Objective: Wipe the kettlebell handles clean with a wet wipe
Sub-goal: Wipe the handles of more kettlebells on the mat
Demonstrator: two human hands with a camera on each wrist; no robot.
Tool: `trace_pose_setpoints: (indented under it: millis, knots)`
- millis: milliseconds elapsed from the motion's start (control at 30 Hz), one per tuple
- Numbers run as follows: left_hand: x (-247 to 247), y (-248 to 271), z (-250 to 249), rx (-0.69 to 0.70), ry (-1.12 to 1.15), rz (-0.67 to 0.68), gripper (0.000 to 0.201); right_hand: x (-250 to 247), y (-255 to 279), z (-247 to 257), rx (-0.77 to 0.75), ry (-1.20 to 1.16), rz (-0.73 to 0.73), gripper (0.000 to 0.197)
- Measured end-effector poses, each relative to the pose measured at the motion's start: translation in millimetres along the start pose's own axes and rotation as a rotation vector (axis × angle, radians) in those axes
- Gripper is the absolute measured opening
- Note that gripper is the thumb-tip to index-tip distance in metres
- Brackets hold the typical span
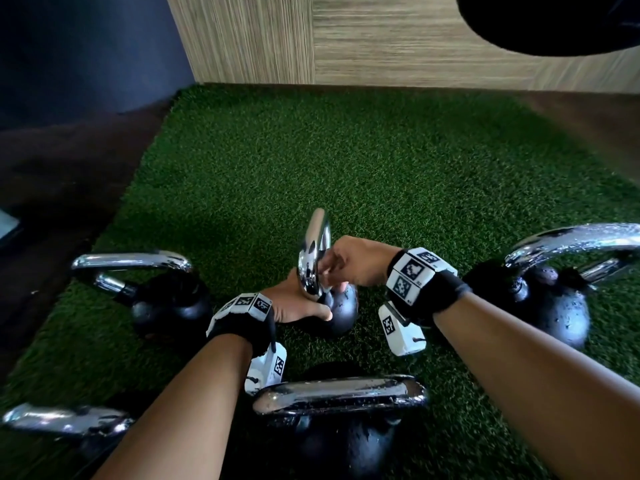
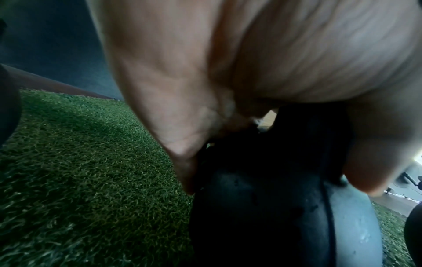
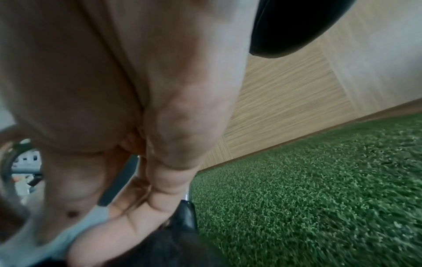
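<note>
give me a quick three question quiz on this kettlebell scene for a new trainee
1. True or false: the left hand rests on the middle kettlebell.
2. What surface do the kettlebells stand on? A) bare wood B) green turf C) tile
3. Fill in: the right hand has its fingers at the chrome ____ of the middle kettlebell.

Key: 1 true; 2 B; 3 handle. No wet wipe is clearly visible in the head view.

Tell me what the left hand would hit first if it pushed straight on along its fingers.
Nothing to travel through: the left hand already rests against the small kettlebell, thumb on its black ball. Pushing on would likely just shove that kettlebell across the green turf.
</note>
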State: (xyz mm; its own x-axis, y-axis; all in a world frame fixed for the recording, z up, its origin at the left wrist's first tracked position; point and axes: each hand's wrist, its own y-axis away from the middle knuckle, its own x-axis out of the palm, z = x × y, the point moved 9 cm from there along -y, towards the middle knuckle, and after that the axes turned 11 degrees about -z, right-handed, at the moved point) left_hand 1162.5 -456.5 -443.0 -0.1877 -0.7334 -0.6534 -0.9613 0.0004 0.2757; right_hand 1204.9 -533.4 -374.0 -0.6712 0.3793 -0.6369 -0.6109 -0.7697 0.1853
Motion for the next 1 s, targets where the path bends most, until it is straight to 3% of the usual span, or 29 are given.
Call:
trace_pose_setpoints:
  millis: [167,367,533,667,767,900,1000]
  knots:
    - [4.4,2.1,11.4,-0.057,-0.101,0.007,0.046,5.2,3.3,6.3,0.036,-0.227,0.093,0.019]
    - [7.3,10.1,5.3,-0.046,-0.156,0.030,0.070,12.4,10.1,7.5,0.032,-0.284,0.161,0.017]
    - [14.8,15.9,-0.9,0.001,-0.095,0.074,0.088,22.7,18.4,-5.7,0.170,-0.773,0.161,0.021]
    - [6.8,19.0,5.7,-0.099,-0.080,-0.018,0.114,24.8,20.7,-11.2,0.176,-1.010,0.101,0.013]
    - [8.2,17.7,-1.1,-0.029,-0.038,-0.024,0.115,25.7,20.7,-21.2,0.223,-1.187,0.039,0.017]
    - [6.3,19.0,-0.5,0.006,-0.026,-0.061,0.118,32.2,22.7,-19.9,0.217,-1.268,0.073,0.025]
    - [4.7,21.1,-4.1,0.035,0.032,-0.083,0.126,29.8,18.3,-25.7,0.218,-1.398,-0.053,0.028]
